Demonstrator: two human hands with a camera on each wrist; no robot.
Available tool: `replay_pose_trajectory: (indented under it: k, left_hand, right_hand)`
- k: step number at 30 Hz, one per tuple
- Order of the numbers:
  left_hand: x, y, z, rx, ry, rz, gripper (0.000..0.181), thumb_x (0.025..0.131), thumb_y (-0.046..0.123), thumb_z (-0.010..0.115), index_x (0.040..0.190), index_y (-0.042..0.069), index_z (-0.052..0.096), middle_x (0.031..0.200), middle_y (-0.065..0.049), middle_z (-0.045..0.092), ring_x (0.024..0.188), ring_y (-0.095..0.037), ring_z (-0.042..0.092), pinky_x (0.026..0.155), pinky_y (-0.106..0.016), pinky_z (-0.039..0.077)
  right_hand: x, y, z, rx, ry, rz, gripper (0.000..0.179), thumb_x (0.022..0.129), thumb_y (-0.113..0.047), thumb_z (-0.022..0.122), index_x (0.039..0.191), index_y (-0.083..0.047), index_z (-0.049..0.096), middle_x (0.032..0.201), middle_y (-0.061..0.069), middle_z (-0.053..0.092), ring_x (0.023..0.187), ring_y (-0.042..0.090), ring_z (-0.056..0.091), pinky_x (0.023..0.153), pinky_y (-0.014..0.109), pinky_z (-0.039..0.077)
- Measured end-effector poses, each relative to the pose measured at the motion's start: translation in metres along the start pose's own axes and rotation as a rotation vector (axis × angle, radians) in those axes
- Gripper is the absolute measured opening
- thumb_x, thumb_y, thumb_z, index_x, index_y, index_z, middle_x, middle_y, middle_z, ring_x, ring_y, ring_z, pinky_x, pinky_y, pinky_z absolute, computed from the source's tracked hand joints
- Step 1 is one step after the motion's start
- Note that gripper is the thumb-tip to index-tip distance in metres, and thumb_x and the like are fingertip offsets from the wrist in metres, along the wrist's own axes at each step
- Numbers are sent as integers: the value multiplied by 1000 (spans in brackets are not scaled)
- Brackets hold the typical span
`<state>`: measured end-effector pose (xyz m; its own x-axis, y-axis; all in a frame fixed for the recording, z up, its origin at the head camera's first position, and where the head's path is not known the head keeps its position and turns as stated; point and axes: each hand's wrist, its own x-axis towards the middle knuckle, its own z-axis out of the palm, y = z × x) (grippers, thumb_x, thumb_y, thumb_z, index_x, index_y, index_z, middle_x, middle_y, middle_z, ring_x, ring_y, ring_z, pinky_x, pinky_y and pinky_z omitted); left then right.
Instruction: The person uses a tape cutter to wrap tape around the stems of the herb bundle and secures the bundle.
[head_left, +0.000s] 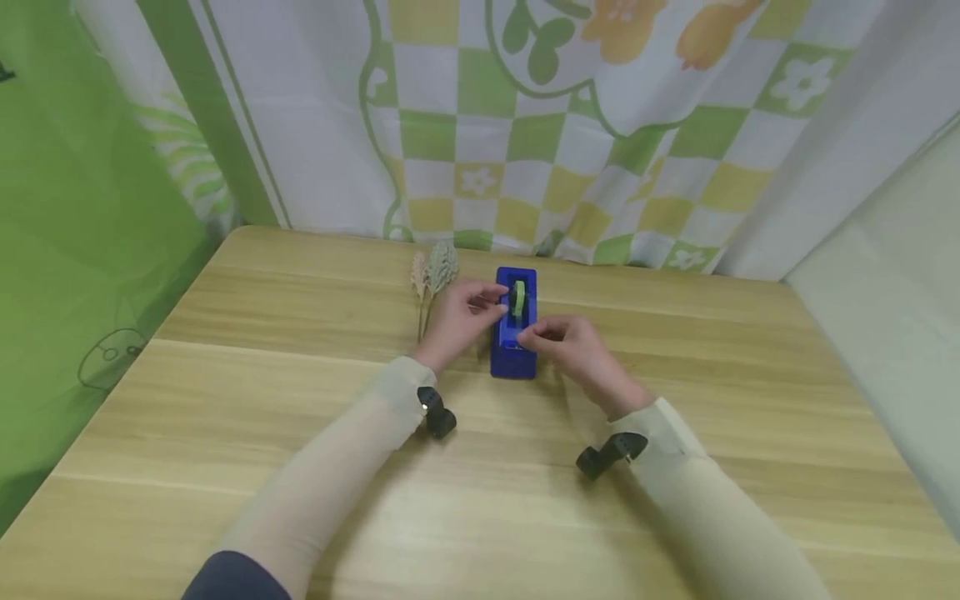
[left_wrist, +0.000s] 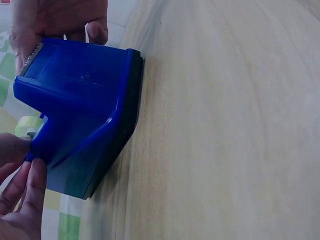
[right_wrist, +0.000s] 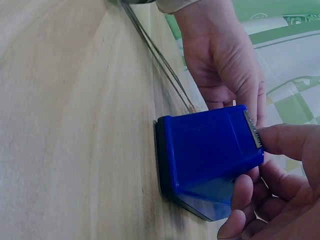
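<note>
A blue tape dispenser (head_left: 513,362) stands on the wooden table, a roll of green tape (head_left: 519,298) seated in its slot. My left hand (head_left: 463,315) is at its left side, thumb and finger pinching the side wall beside the roll, as the left wrist view shows. From the other side, my right hand (head_left: 573,350) grips the dispenser near its cutting end. Its thumb (right_wrist: 282,140) lies at the serrated metal cutter (right_wrist: 253,129), with the other fingers curled by the side wall. Whether a tape end lies under that thumb, I cannot tell.
Two dried flower stems (head_left: 422,312), one pinkish and one grey-green, lie just left of the dispenser, partly behind the left hand. A patterned curtain (head_left: 480,133) hangs along the table's back edge. The wooden table (head_left: 465,517) extends to both sides.
</note>
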<state>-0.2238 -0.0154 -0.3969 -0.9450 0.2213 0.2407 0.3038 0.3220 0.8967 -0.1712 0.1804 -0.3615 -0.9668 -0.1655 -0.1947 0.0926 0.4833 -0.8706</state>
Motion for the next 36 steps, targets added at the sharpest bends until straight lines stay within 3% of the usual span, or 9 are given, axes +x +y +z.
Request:
replay_pose_trajectory:
  k: [13,20,24,29,36]
  left_hand:
    - [-1,5,3,9,5,-11,28,96,13,76,123,5,75,114,-14,71,104,-28,72,97,-34,60]
    - [-2,6,3,13,10,1,27,97,12,75,123,5,75,115,-13,71,104,-27,72,97,-33,60]
    - [-1,4,3,12,12,3,27,97,12,75,123,5,75,114,-13,71,105,-27,72,97,-33,60]
    - [-1,2,4,24,13,-1,26,98,13,75,123,5,75,113,-13,71,104,-27,72,97,-34,60]
    - [-3,1,3,24,16,-2,27,97,13,75,123,5,75,113,-13,71,104,-27,72,97,-33,60]
  right_hand:
    - [1,9,3,115,30,20,20,103,-22,67,107,-3,72,94,-11,68,88,11,55,75,24,45]
    - [2,6,0,187,10,49,10,103,-23,67,98,-15,70,92,-15,67,88,8,56,79,25,46]
    - [2,2,-1,264,15,81,11,103,-23,67,93,-19,70,86,-16,67,84,8,53,74,23,42]
    - [1,-2,-2,338,-11,89,12,104,-19,65,94,-15,70,78,-14,68,67,6,44,63,21,35]
    - [-1,-4,-2,333,-37,85,10,104,-17,65,97,-12,70,80,-14,72,69,5,46,67,22,40]
